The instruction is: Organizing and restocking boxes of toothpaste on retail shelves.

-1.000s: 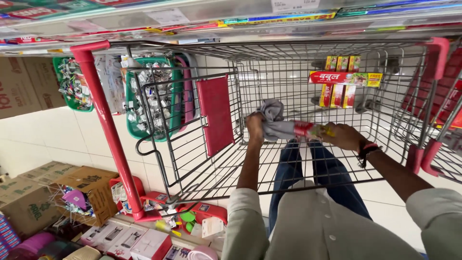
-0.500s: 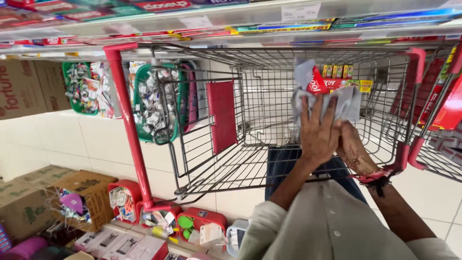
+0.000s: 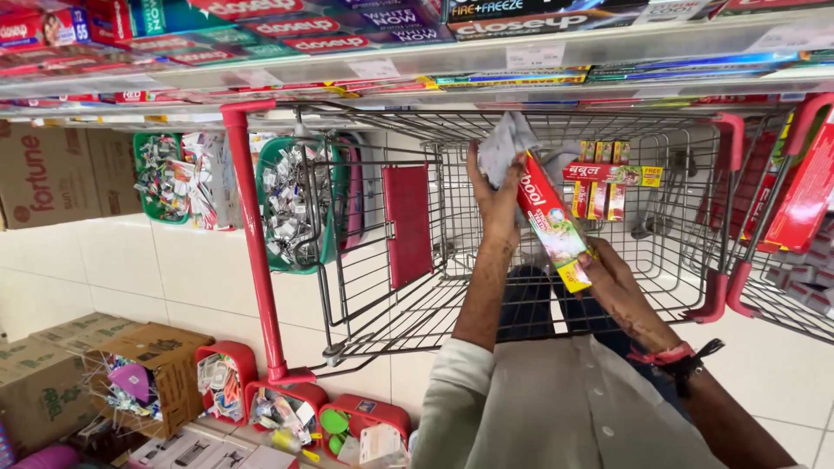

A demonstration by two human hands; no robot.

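I saw the left hand (image 3: 497, 195) and right hand (image 3: 612, 278) each closed on an end of a red toothpaste carton (image 3: 552, 221) (light, stiff card, crushable) above the shopping cart (image 3: 417, 165), near its right rim; flat sides seemed the best grip.

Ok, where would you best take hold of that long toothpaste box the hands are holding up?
Across the narrow sides at mid-length of the toothpaste box, coming from its free right side. It slants long and slim; the left hand has its upper end, the right hand its lower.
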